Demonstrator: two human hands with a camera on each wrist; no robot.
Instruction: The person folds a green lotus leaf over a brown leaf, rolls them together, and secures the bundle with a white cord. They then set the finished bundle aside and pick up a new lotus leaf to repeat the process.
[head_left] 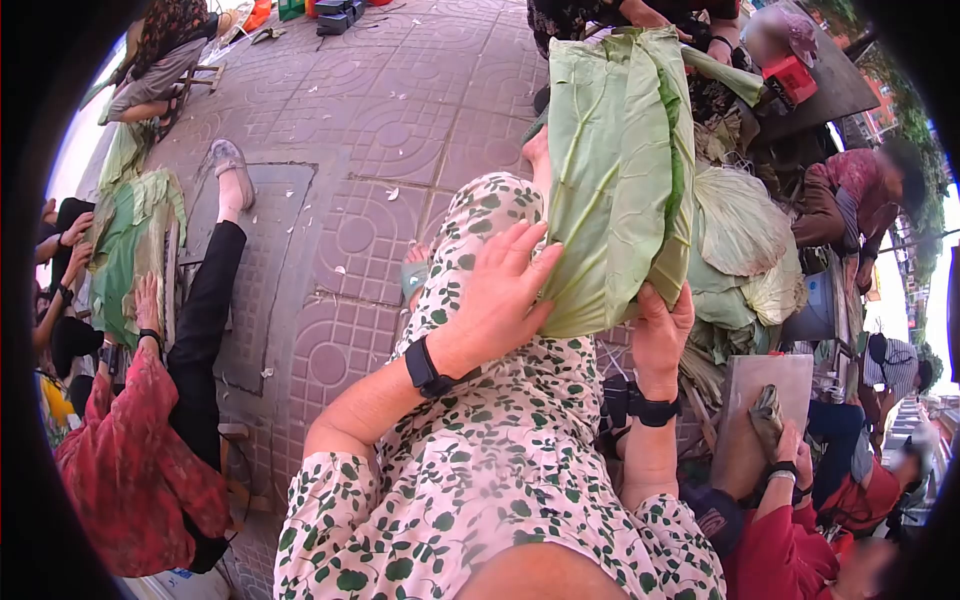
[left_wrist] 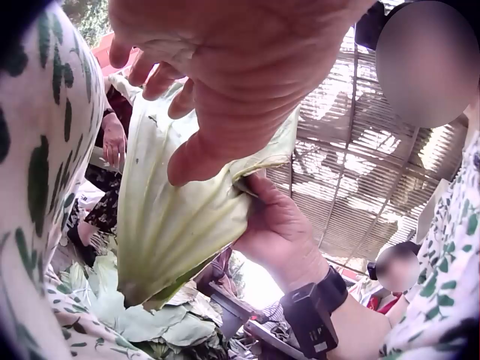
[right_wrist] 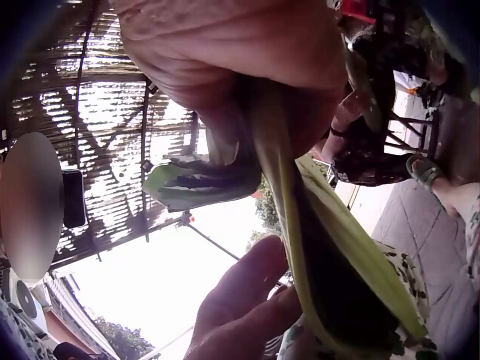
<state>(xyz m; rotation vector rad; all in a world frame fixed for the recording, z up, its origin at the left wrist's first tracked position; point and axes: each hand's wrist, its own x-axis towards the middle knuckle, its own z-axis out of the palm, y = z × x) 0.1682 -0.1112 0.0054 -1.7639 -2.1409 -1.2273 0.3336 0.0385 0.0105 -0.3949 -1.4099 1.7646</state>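
Observation:
A bundle of large green leaves (head_left: 615, 190), folded lengthwise, lies above the lap in the head view. My right hand (head_left: 662, 335) pinches its lower right edge, thumb on one side and fingers on the other. Fingers spread and nearly straight, my left hand (head_left: 500, 290) touches the bundle's lower left side. In the left wrist view the left hand (left_wrist: 225, 82) is over the pale, ribbed leaf (left_wrist: 172, 217), and the right hand (left_wrist: 281, 232) grips the leaf's edge. Close up in the right wrist view, the right hand (right_wrist: 240, 52) holds the folded leaves (right_wrist: 289, 187).
A pile of big leaves (head_left: 745, 240) is at the right. Beside it, a person's hands hold a leaf roll (head_left: 767, 415) near a board (head_left: 740, 390). At the left, another person touches stacked leaves (head_left: 130, 250). Paving (head_left: 360, 130) lies between.

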